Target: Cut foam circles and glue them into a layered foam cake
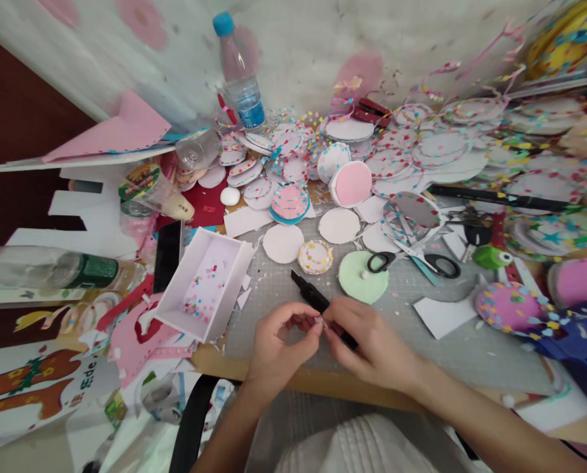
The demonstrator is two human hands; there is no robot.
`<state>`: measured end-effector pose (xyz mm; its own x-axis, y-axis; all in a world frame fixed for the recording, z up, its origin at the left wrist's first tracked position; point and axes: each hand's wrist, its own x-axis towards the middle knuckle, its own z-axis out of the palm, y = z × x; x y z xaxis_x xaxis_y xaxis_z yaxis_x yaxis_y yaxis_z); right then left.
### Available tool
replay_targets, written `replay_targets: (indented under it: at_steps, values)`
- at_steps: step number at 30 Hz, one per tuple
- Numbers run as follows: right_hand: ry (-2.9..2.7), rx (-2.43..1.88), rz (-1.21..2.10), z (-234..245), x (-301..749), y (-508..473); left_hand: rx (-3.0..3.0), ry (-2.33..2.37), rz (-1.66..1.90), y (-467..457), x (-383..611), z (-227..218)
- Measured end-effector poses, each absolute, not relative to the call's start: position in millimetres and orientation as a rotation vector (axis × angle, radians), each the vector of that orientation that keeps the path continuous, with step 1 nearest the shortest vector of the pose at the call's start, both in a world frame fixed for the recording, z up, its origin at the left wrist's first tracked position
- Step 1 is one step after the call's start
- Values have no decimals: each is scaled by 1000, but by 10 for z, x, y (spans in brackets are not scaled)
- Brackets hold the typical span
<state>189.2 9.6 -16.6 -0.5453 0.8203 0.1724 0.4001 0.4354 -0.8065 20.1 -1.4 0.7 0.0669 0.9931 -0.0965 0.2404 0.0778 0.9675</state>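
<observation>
My left hand (284, 340) and my right hand (369, 338) meet at the front edge of the grey cutting mat (283, 328). Their thumbs and fingers are closed in a pinch, with a tiny pale piece (318, 320) between the fingertips, too small to name. A black utility knife (310, 293) passes behind the fingers of my right hand; whether that hand grips it or it lies on the mat, I cannot tell. Just beyond are a light green disc (363, 276) with a small white ball on it and a round piece edged with coloured dots (315, 256).
Left of my hands stands a white open box (244, 263) with small confetti bits. Black-handled scissors (414, 253) lie to the right. Many decorated discs (352, 184) crowd the back, near a blue-capped bottle (239, 79). A phone (168, 255) lies beyond the box.
</observation>
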Motion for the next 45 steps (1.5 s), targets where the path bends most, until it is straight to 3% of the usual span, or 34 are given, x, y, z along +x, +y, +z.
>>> replay_targets:
  at_steps: [8,20,45]
  values:
    - [-2260,-1023,787,-212,1873,76,1341,1398,993,-80,265,-45]
    - [-2021,-985,1018,-223,1891,69,1242,1409,1047,-71,365,-39]
    - [-1788,-916,1427,-175,1955,96,257,1060,774,40,381,60]
